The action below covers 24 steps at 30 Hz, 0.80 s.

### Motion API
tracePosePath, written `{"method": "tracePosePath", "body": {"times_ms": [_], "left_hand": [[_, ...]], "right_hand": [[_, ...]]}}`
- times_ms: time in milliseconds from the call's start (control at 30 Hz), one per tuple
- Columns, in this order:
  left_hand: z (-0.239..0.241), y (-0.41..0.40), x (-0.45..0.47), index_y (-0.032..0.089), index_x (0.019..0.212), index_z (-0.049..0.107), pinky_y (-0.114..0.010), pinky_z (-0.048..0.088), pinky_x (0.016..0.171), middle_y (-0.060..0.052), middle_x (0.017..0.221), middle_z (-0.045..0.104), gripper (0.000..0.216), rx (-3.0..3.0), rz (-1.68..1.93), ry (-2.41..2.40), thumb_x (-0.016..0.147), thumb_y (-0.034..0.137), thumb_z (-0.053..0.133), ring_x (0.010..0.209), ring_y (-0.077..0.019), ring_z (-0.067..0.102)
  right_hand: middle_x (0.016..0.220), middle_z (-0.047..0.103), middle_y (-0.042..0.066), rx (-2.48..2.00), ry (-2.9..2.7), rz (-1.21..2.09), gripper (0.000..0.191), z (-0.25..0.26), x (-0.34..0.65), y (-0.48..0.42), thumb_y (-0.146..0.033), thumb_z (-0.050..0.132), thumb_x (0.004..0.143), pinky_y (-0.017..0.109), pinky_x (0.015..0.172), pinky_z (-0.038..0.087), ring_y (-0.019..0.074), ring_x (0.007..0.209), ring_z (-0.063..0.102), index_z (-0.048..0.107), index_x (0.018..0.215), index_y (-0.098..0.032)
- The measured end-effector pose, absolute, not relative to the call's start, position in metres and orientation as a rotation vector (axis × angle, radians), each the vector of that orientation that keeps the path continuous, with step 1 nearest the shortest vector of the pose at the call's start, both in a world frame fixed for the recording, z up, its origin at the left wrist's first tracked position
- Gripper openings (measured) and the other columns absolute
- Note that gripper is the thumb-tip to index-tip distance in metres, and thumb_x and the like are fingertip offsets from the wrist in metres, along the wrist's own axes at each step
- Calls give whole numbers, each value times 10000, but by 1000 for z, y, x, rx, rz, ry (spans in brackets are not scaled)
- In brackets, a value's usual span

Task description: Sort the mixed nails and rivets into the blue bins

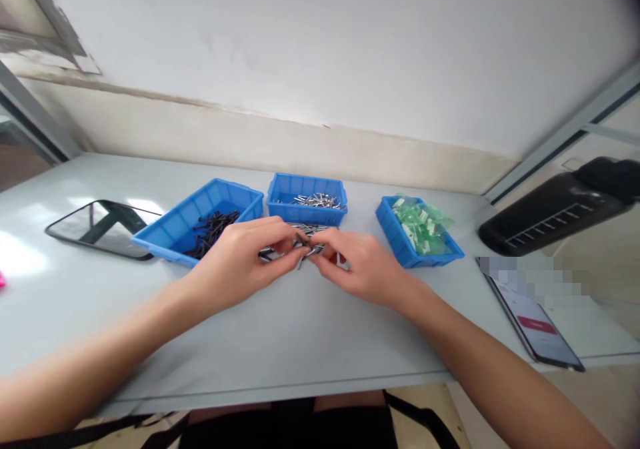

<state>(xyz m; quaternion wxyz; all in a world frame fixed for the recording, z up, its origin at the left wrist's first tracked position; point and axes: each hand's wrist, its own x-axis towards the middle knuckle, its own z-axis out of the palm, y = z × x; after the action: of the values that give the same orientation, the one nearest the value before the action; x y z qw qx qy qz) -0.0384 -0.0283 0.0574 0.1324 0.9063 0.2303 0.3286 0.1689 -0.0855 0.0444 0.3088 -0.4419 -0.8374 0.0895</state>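
My left hand (250, 252) and my right hand (357, 262) meet over the middle of the table, thumbs and fingertips pinched together. Small thin metal pieces (301, 259), which look like screws, show between the fingertips of both; their exact kind is too small to tell. Just behind and below the fingers lies a pile of silver metal pieces (307, 227), partly hidden by my hands. Beyond it a blue bin (307, 215) contains silver screw-like pieces (320, 200). Left of it, a larger blue bin (173, 225) holds black screws (213, 231), partly covered by my left hand.
On the right, a small blue bin (415, 259) carries green-and-clear plastic packets (423, 225). A phone (535, 322) lies near the table's right edge, by a black bottle (545, 212). A dark-rimmed glossy panel (100, 229) rests at left. A wall (310, 62) stands behind the table.
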Motion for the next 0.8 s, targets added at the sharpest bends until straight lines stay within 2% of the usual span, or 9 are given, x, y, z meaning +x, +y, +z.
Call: {"method": "tracePosePath", "body": {"times_ms": [133, 333, 433, 533, 700, 800], "left_hand": [[56, -28, -38, 186, 840, 654, -226, 431, 608, 29, 662, 611, 143, 2632, 910, 668, 896, 278, 560, 623, -103, 556], [57, -29, -38, 192, 868, 668, -205, 418, 593, 35, 659, 631, 141, 2613, 867, 670, 892, 290, 569, 619, -97, 566], [59, -29, -38, 197, 898, 671, -207, 420, 592, 31, 669, 636, 124, 2564, 839, 675, 889, 269, 570, 622, -99, 566], [60, -29, -39, 215, 946, 681, -215, 442, 627, 16, 741, 658, 122, 2522, 844, 646, 887, 242, 577, 671, -105, 577], [59, -31, -38, 241, 990, 696, -205, 484, 662, 0, 823, 676, 149, 2459, 962, 559, 894, 220, 584, 742, -110, 610], [59, -33, -38, 242, 985, 700, -184, 495, 655, 5, 847, 680, 153, 2447, 1033, 515, 882, 188, 602, 753, -101, 619]], "right_hand": [[736, 675, -35, -1255, -2205, 486, 176, 46, 166, -86, -273, 522, 918, 224, 625, 397, 114, 659, 593, 587, 1072, -216], [702, 692, -44, -1261, -2109, 760, 123, 52, 164, -89, -292, 528, 917, 201, 550, 363, 76, 558, 552, 615, 901, -207], [743, 697, -25, -1256, -2035, 883, 153, 55, 164, -90, -324, 523, 922, 203, 543, 374, 93, 627, 588, 617, 896, -207], [753, 684, -9, -1218, -1948, 1017, 162, 56, 164, -89, -339, 541, 912, 221, 600, 429, 113, 698, 609, 621, 886, -201], [726, 660, -13, -1041, -1724, 1282, 170, 56, 167, -87, -329, 583, 895, 228, 619, 483, 100, 659, 594, 619, 985, -189], [700, 658, -18, -994, -1653, 1343, 152, 58, 167, -86, -315, 585, 897, 218, 589, 479, 86, 613, 568, 625, 960, -182]]}}
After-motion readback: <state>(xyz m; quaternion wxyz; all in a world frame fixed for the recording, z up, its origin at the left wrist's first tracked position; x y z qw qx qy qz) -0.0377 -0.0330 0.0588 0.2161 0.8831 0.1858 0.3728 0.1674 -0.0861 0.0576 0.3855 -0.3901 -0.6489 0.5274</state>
